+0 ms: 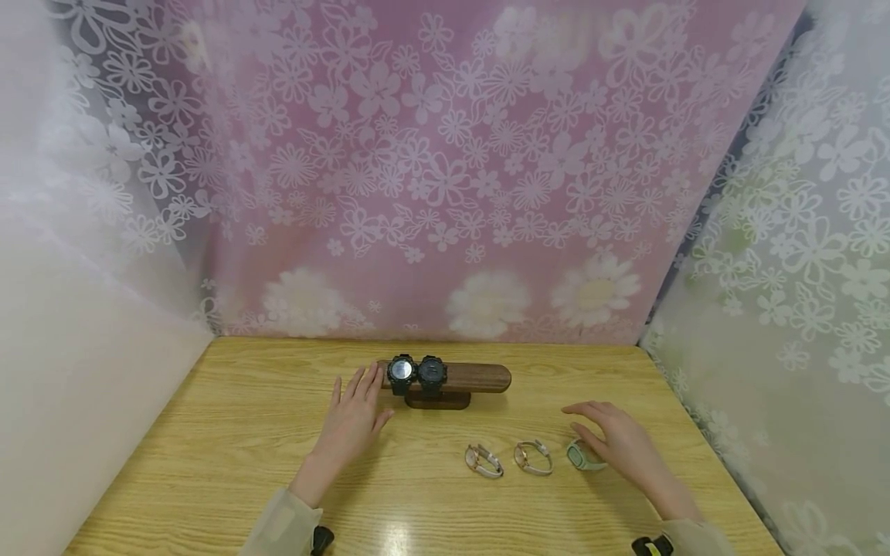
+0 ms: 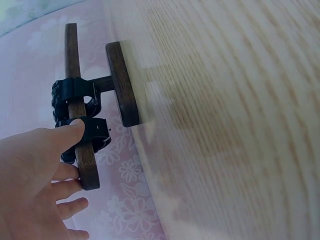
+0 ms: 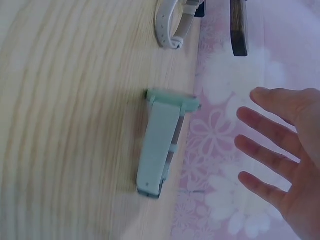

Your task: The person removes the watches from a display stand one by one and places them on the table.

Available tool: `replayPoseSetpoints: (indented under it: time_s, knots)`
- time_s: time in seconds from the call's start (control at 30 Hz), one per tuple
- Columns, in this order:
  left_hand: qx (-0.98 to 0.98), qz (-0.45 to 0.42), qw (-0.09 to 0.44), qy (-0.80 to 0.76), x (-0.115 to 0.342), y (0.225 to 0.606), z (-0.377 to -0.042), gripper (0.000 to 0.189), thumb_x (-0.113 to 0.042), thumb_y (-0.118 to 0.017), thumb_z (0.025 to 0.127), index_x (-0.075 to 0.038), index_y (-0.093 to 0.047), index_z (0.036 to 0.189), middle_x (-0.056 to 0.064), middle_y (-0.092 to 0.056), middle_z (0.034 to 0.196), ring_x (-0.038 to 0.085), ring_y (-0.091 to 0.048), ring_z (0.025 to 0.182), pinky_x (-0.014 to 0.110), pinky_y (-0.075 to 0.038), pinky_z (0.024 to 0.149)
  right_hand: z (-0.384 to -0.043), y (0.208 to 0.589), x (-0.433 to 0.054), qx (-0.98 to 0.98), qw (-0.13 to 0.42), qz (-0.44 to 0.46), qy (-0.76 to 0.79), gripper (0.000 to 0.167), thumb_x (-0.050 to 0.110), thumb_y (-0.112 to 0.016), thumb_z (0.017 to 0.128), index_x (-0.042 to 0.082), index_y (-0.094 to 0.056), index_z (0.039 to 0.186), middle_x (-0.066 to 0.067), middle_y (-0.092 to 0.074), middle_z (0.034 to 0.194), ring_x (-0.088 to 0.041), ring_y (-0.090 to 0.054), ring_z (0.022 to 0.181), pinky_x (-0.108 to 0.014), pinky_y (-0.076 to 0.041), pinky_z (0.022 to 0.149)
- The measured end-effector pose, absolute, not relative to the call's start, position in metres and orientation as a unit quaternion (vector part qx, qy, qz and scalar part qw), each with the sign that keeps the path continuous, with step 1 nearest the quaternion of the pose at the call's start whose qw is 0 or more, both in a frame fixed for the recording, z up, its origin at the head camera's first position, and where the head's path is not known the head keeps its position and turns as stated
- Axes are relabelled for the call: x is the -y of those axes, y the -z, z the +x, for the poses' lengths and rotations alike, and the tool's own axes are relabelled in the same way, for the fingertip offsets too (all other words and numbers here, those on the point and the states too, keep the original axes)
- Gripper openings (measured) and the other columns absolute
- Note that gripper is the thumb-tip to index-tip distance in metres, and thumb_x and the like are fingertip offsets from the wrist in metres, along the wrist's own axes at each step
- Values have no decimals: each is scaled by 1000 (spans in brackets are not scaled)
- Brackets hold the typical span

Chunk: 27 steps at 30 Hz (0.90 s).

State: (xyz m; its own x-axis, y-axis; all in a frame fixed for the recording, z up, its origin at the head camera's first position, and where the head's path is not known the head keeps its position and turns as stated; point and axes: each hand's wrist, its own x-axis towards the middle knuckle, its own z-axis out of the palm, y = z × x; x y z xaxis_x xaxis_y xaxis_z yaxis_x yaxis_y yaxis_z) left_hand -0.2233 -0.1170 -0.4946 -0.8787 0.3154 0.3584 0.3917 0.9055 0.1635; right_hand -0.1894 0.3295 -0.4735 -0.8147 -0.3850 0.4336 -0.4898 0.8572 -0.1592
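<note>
A dark wooden watch stand [image 1: 483,377] stands near the back of the table. Two black watches, a silver-faced one [image 1: 401,371] and a dark-faced one [image 1: 432,373], are strapped side by side on the left half of its bar. My left hand [image 1: 351,421] is at the bar's left end, fingers straight and spread; in the left wrist view its thumb overlaps the nearer black strap [image 2: 95,131], contact unclear. Over the table at right, my right hand [image 1: 626,444] holds nothing. Close to it lies a mint-green watch [image 3: 159,135], apart from the fingers in the right wrist view.
Two light-strapped watches with gold-coloured cases, one at left [image 1: 483,461] and one beside it [image 1: 533,457], lie in front of the stand on the wooden table [image 1: 243,432]. A pink floral curtain [image 1: 445,193] hangs behind the table; pale sheets flank both sides.
</note>
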Motion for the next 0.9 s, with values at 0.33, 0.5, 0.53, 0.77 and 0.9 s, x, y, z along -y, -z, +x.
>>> replayPoseSetpoints:
  time_s: [0.33,0.5,0.53,0.77,0.9]
  knots:
    - [960,-187,171,116,117,495,-223,74,-35,-68,98,2,-37,155,18,-38,160,40,-36,146,67,-23,118,-207,473,-300,922,261,259,-123,48,13,-83,83,13,-69,128,-8,-73,116,-31,-71,100,-50,-60,78]
    - [962,-185,168,112,118,495,-222,75,-35,-68,98,1,-37,155,18,-37,160,40,-35,147,67,-23,118,-215,474,-281,916,258,285,-114,54,15,-83,84,8,-64,134,-14,-69,125,-36,-67,108,-55,-57,86]
    - [962,-184,168,111,118,495,-222,75,-35,-68,98,1,-37,155,18,-37,160,39,-35,147,66,-23,118,-217,474,-277,916,256,289,-112,56,15,-83,84,7,-63,135,-15,-67,128,-36,-66,111,-56,-56,88]
    - [964,-182,164,104,117,495,-223,75,-37,-67,98,1,-36,156,17,-37,160,39,-35,147,66,-25,118,-228,479,-254,923,217,299,-109,64,15,-80,87,4,-54,145,-19,-55,144,-42,-58,124,-63,-50,96]
    - [965,-182,160,105,117,495,-224,75,-38,-66,99,0,-35,156,17,-36,161,39,-34,147,65,-22,119,-236,479,-241,924,204,304,-111,68,19,-77,90,2,-48,149,-20,-48,151,-43,-51,133,-64,-44,104]
